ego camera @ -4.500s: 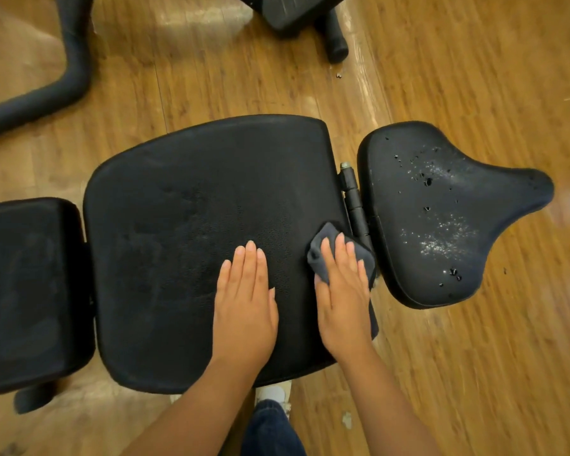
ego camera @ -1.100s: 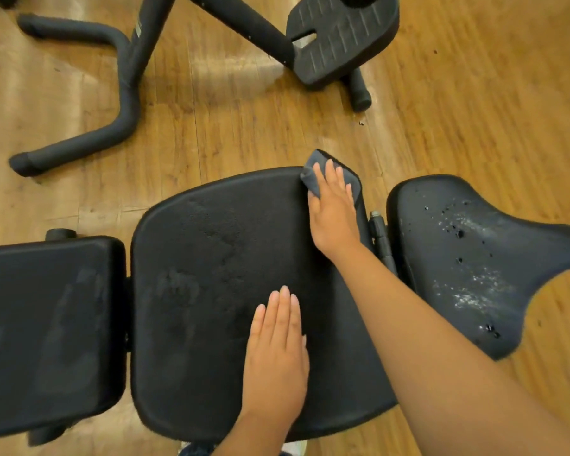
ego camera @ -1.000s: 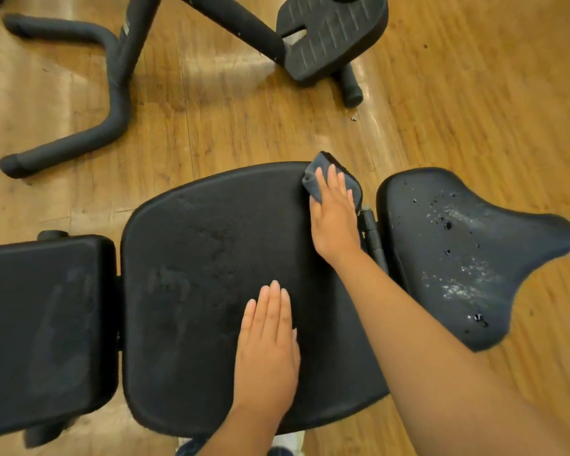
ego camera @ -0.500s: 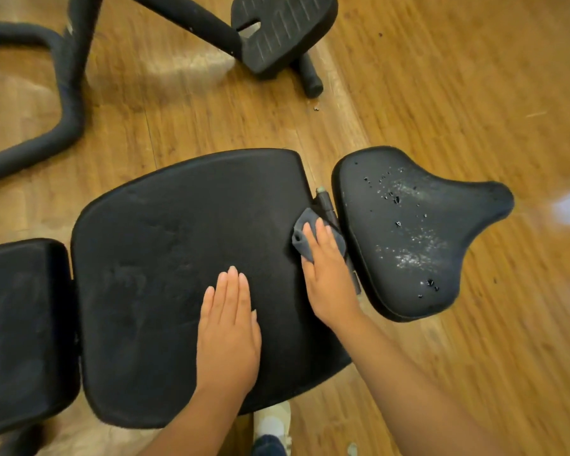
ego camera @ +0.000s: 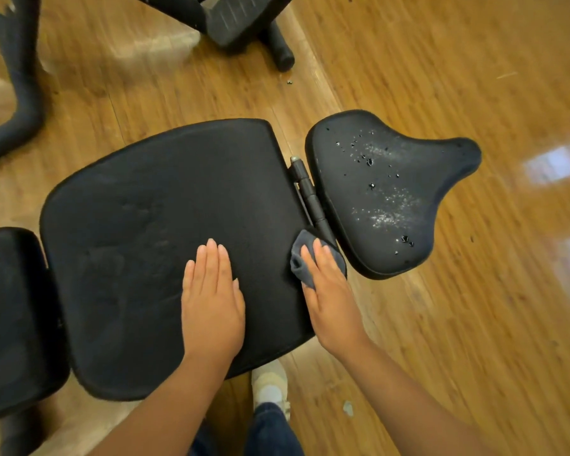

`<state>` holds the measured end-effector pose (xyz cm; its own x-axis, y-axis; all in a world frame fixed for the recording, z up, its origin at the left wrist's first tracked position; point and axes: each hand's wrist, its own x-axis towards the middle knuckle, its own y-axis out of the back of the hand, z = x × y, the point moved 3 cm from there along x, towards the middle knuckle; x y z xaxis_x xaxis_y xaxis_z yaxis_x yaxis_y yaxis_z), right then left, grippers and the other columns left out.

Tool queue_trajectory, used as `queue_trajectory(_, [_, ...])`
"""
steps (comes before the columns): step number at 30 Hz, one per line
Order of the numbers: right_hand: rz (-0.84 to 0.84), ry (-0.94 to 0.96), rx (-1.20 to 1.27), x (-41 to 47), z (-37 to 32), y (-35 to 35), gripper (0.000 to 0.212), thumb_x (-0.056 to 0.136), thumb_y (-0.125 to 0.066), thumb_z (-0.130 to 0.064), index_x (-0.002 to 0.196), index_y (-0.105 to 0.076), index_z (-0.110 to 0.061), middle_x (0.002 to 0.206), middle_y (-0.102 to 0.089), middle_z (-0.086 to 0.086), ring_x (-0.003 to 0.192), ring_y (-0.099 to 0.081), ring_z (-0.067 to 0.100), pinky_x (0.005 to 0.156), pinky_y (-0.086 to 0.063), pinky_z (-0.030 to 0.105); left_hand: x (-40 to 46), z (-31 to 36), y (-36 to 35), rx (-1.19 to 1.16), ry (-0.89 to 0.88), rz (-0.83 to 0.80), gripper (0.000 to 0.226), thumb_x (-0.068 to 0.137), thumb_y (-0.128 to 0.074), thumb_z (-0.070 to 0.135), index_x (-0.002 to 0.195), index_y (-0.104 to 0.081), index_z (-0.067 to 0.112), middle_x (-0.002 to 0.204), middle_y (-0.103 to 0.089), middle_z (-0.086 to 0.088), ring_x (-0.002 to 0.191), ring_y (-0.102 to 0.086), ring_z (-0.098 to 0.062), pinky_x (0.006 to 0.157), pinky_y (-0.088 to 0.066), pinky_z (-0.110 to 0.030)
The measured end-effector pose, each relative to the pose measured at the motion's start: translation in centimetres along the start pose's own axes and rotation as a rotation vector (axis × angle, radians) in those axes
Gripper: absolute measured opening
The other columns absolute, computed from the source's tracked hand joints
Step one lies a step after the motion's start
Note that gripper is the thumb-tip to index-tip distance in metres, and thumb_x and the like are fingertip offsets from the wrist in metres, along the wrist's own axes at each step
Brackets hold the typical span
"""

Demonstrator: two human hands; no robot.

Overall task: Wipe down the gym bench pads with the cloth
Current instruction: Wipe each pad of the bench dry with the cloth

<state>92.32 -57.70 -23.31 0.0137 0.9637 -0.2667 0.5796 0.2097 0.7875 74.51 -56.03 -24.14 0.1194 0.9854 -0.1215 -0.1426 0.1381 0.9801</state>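
**Cloth at the big pad's right edge**

I see my right hand pressing the grey cloth with straight fingers onto the middle pad, at its 3 o'clock edge beside the hinge rod. My left hand lies flat and open on that pad, holding nothing. At 2 o'clock the seat pad carries white specks and droplets.

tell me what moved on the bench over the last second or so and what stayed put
The right hand slid the cloth along the right edge of the middle pad, from the far corner back to the near end beside the hinge bar. The left hand stayed flat on that pad, and the droplets on the seat pad are still unwiped.
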Motion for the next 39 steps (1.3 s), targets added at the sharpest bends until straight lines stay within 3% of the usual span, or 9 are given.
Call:
queue_trajectory(7, [0.119,-0.057,-0.027,-2.8,0.2,-0.8,0.054,0.096,-0.045,-0.014,0.145,-0.025,-0.02,0.15,-0.01,-0.009,0.142,-0.007,0.013,0.115,-0.008,0.033,-0.1,0.0,-0.2,-0.003,0.0,0.011,0.056,0.095,-0.02,0.025,0.143,-0.028,-0.003,0.15,-0.029,-0.02,0.14,-0.024,-0.03,0.116,-0.015,-0.042])
queue_trajectory(14, [0.287,-0.176,-0.041,-3.5,-0.8,-2.1,0.051,0.095,-0.038,-0.016,0.145,-0.03,-0.016,0.153,-0.023,0.006,0.139,-0.005,0.01,0.115,-0.003,0.032,-0.2,-0.1,-0.4,-0.029,-0.038,0.035,0.055,0.096,-0.018,0.024,0.143,-0.026,-0.003,0.151,-0.027,-0.02,0.141,-0.022,-0.031,0.116,-0.017,-0.045])
queue_trajectory(18, [0.371,-0.236,-0.036,-3.7,-1.5,-2.8,0.049,0.095,-0.035,-0.017,0.144,-0.032,-0.013,0.153,-0.024,0.008,0.143,-0.012,0.02,0.115,-0.001,0.033,-0.3,-0.5,-0.6,-0.064,-0.063,0.058,0.055,0.096,-0.018,0.024,0.142,-0.027,-0.004,0.15,-0.029,-0.021,0.14,-0.024,-0.032,0.116,-0.018,-0.045])
queue_trajectory(31, [0.648,-0.388,0.251,-6.4,-4.8,-6.5,0.051,0.097,-0.041,-0.009,0.145,-0.024,-0.008,0.156,-0.012,0.01,0.142,0.006,0.021,0.116,0.003,0.037,-0.5,-0.7,-0.9,-0.108,-0.107,0.094,0.052,0.101,-0.025,0.02,0.146,-0.017,-0.003,0.155,-0.016,-0.017,0.144,-0.011,-0.028,0.118,-0.004,-0.038])
queue_trajectory(39, [0.772,-0.421,0.426,-7.9,-7.8,-9.5,0.057,0.096,-0.042,-0.007,0.147,-0.015,-0.008,0.157,-0.002,0.006,0.141,0.01,0.016,0.117,-0.012,0.044,0.2,-1.2,-0.1,-0.119,-0.162,0.023,0.051,0.101,-0.028,0.021,0.147,-0.015,0.002,0.157,-0.01,-0.016,0.145,-0.005,-0.028,0.117,-0.001,-0.037])
